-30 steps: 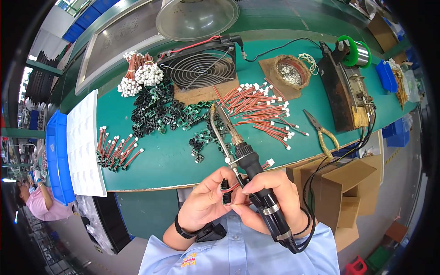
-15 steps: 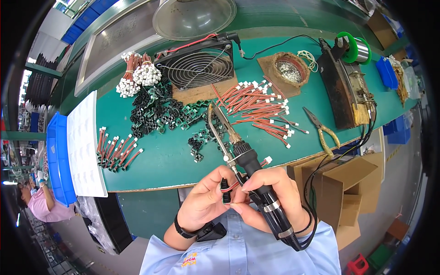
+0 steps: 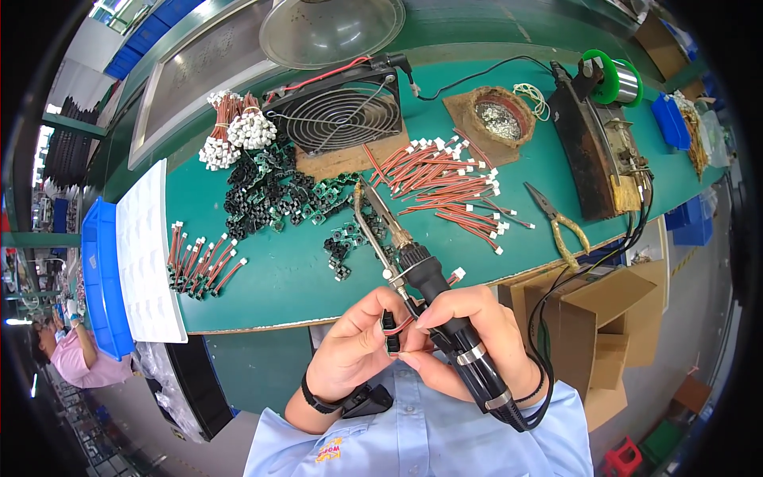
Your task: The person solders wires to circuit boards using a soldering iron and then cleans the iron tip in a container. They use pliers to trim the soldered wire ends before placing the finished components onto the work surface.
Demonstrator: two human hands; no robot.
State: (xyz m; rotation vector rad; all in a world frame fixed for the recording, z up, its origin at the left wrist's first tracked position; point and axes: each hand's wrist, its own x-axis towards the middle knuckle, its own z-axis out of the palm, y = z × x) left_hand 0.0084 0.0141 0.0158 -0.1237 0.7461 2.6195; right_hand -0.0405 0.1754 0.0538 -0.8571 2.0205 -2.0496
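Between the thumb and fingers of my left hand [image 3: 354, 346] is a small black and green circuit board [image 3: 390, 330], held upright above the table's front edge. My right hand [image 3: 477, 342] grips a black soldering iron [image 3: 429, 278] with a metal feed tube clamped along it. Its tip points up and away, over the table. The right thumb and fingertips also pinch a short red wire lead [image 3: 406, 323], whose lower end meets the board. At the lead's other end, a white connector [image 3: 456, 276] sticks out beyond the iron.
Loose wire leads [image 3: 433, 175] and black boards [image 3: 278, 195] lie in piles. Wired boards [image 3: 203, 266] sit at left beside a white tray [image 3: 147, 246]. Behind are a fan [image 3: 342, 115] and solder pot [image 3: 501, 119]; pliers [image 3: 556, 226] and solder spool [image 3: 621, 81] are right.
The iron and the white connector have shifted slightly left in the picture. Both hands keep nearly the same place and hold.
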